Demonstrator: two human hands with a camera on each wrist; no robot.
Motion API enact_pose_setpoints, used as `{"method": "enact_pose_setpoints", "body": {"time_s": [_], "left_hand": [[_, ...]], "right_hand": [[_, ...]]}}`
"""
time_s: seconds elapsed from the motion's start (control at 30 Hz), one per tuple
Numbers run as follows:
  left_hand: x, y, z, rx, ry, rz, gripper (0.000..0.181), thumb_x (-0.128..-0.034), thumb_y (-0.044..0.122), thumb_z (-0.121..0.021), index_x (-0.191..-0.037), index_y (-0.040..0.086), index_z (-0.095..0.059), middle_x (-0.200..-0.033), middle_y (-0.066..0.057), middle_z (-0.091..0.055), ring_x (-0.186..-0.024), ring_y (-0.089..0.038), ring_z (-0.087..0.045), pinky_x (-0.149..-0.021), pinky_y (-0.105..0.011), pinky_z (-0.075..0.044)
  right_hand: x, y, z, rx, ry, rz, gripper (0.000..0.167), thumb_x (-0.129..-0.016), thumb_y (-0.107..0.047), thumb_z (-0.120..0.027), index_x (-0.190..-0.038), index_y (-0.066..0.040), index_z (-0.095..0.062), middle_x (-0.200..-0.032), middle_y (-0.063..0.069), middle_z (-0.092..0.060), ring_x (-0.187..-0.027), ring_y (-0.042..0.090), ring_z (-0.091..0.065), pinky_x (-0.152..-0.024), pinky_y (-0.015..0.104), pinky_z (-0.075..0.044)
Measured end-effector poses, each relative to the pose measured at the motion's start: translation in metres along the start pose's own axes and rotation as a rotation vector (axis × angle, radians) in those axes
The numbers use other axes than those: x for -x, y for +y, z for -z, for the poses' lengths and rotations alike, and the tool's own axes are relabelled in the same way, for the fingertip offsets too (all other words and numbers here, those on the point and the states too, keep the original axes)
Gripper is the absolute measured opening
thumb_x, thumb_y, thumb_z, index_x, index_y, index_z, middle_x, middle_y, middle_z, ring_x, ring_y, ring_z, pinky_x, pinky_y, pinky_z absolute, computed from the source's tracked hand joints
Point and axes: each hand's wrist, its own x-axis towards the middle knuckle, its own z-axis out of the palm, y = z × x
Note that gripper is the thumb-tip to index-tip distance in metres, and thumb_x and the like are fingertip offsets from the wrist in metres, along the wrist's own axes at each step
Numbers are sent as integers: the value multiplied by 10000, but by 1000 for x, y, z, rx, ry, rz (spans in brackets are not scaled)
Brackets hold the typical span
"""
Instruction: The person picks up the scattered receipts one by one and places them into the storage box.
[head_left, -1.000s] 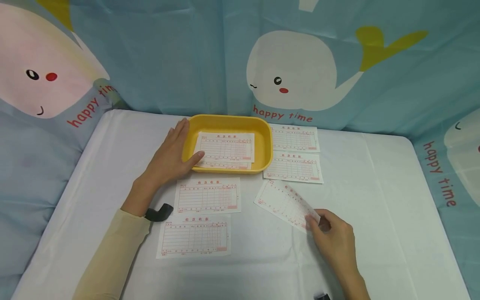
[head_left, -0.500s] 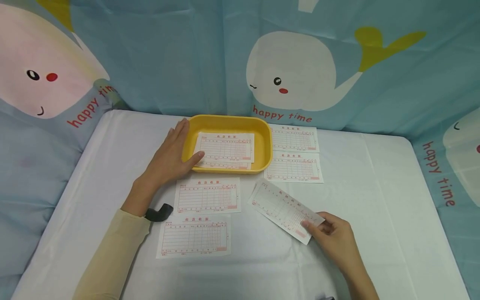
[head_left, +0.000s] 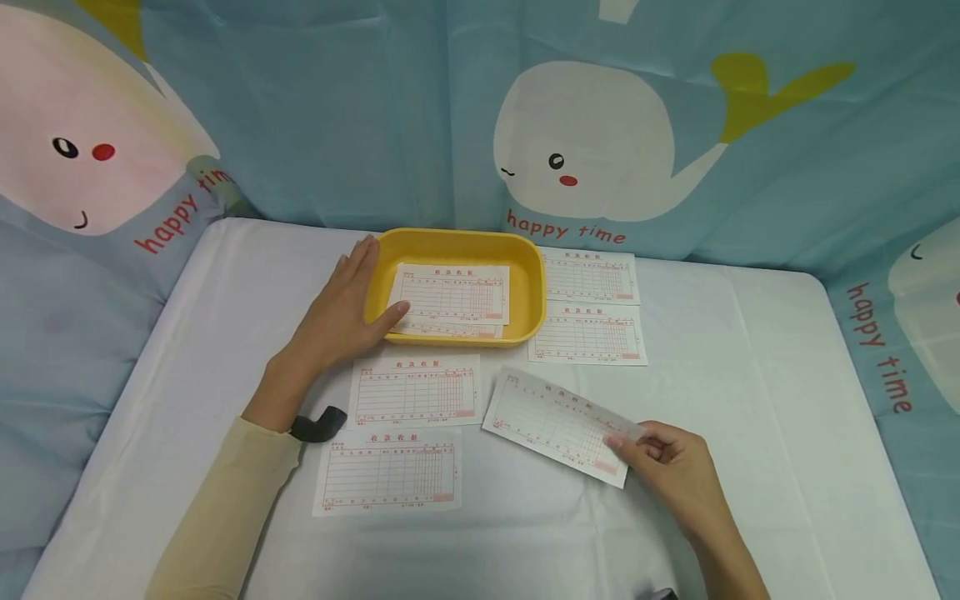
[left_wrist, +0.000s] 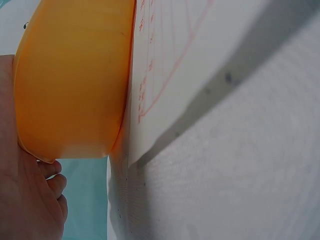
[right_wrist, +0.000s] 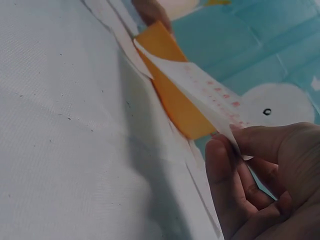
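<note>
A printed slip (head_left: 558, 425) is pinched at its right end between the thumb and fingers of my right hand (head_left: 678, 475). The right wrist view shows the same slip (right_wrist: 200, 90) lifted off the cloth, with my right hand (right_wrist: 270, 175) at its near end. My left hand (head_left: 337, 308) rests against the left end of the yellow tray (head_left: 534, 287), its thumb over the front rim and its fingers straight along the side. Printed slips (head_left: 450, 293) lie overlapped inside the tray. In the left wrist view my left hand (left_wrist: 35, 195) touches the tray wall (left_wrist: 75, 80).
Two slips lie in front of the tray, one (head_left: 416, 392) above another (head_left: 388, 473). Two more, one (head_left: 591, 277) behind the other (head_left: 588, 335), lie at the tray's right. A blue curtain (head_left: 420, 108) with whale prints stands behind the white cloth (head_left: 750, 375).
The slip in my right hand has swung to a flatter angle, its far end moving left and toward the front slips. My right hand has shifted slightly; my left hand has stayed on the tray.
</note>
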Motion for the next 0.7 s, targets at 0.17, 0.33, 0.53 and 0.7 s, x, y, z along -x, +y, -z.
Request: {"method": "enact_pose_setpoints", "body": {"time_s": [0.17,0.33,0.53,0.7], "left_hand": [[0,0,0,-2,0,0,1021,-1013,581,-563,-1710,106,13,-1813,-78,-12,-1694,-293,-48,-1395,-467,-37],[0,0,0,-4,1,-3,1024,-1013,580,-563,-1709,100,14,-1812,-86,-15,-1692,-304,-54,-1395,-471,-39],[0,0,1,-2,-3,-2,1023,-1015,584,-557,-1709,114,30,-1813,-72,2,-1694,-291,-40,-1395,-468,-36],[0,0,1,-3,-12,1,1023,-1017,589,-549,-1708,111,35,-1812,-73,10,-1695,-290,-33,-1395,-468,-32]], "right_hand": [[0,-5,2,-6,-20,51,202,-937,-118,-807,-965,77,-758,-782,-37,-783,-696,52,-687,-607,205,-578],[-4,-15,4,-30,-14,63,216,-926,-99,-816,-948,96,-727,-774,-51,-760,-702,50,-684,-623,205,-580],[-15,-30,6,-44,21,118,217,-930,-88,-811,-1030,89,-736,-767,-41,-751,-684,44,-643,-600,180,-551],[-27,-41,5,-80,36,146,254,-930,-97,-815,-1088,76,-717,-790,-44,-774,-730,54,-683,-666,176,-587]]}}
